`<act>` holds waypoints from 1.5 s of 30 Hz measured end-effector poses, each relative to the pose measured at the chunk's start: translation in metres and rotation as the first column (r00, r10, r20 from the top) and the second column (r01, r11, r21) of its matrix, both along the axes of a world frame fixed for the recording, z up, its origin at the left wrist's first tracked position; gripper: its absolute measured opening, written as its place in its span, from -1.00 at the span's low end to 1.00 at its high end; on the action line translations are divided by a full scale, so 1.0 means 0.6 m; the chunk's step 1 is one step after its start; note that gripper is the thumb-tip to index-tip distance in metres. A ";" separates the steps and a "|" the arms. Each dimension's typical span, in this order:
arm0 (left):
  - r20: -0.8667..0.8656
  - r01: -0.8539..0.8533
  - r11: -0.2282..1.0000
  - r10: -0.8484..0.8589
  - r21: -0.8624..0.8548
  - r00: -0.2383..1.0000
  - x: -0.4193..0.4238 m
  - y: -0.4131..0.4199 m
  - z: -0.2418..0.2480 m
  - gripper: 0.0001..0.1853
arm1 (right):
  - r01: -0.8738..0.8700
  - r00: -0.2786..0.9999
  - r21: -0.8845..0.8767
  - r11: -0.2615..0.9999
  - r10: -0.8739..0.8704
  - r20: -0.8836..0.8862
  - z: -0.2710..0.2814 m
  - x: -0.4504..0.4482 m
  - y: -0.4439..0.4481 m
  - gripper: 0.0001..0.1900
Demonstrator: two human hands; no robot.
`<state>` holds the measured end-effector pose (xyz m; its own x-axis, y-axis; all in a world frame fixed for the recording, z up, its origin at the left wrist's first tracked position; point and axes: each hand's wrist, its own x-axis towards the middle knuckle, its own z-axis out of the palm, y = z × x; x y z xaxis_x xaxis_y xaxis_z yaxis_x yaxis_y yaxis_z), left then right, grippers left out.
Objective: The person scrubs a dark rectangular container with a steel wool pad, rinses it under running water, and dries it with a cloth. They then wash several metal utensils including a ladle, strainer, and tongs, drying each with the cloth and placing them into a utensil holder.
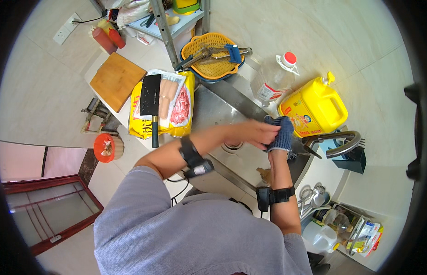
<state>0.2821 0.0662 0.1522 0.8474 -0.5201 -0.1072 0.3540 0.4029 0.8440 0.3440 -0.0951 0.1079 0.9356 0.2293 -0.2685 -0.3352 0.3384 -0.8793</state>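
Observation:
My left hand [256, 133] is bare and slightly blurred. It reaches across the stainless steel sink [217, 106], its fingertips pinching the palm-side edge of a blue-grey knit glove. That glove [285, 132] is on my right hand [280, 134], above the sink's right side. The glove hides my right fingers, so their pose cannot be told. A black strap with a small box sits on each forearm. Beyond the hands stand a yellow detergent jug [313, 108] with a pump and a clear plastic bottle [273, 80] with a red cap.
Left of the sink, a black cleaver [150, 94] lies on packaged sausages and meat [180, 108], beside a wooden cutting board [117, 80]. A yellow colander [213, 68] holds tools behind the sink. The faucet [344, 144] juts in at right, near ladles and whisks [315, 197].

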 end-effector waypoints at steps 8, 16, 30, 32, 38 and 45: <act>0.371 -0.002 -0.651 0.430 0.759 0.823 0.116 0.348 -0.076 -0.22 | -0.101 0.955 -0.036 0.994 0.087 -0.283 0.036 -0.017 -0.059 -0.68; 0.180 0.011 -0.463 0.368 0.887 0.912 0.137 0.423 -0.046 -0.59 | -0.076 0.937 0.032 0.997 0.082 -0.338 0.004 -0.037 -0.105 -0.71; 0.243 -0.376 0.304 0.397 0.875 0.885 -0.018 0.334 0.157 -0.48 | -0.421 0.896 -0.124 0.899 0.390 -0.214 0.080 -0.066 -0.102 -0.68; 0.169 -0.422 0.685 0.407 0.594 0.898 -0.038 0.259 0.156 -0.47 | -0.407 0.817 -0.501 0.764 0.550 0.173 0.074 -0.077 -0.127 -0.66; -0.037 -0.075 0.993 0.079 0.091 0.996 -0.028 -0.023 0.170 -0.44 | -0.113 0.432 -0.959 -0.259 0.856 -0.283 0.141 -0.129 -0.228 -0.73; -0.027 0.259 0.964 -0.261 -0.064 0.965 0.009 -0.306 0.165 -0.59 | 0.058 0.867 -0.940 0.336 0.450 0.214 0.278 -0.159 -0.332 -0.87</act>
<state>0.2873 -0.1176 0.2511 0.6786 -0.7282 -0.0960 0.4816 0.3424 0.8068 0.2488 -0.2941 0.2746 0.9574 0.2755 -0.0862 0.1640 -0.7649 -0.6229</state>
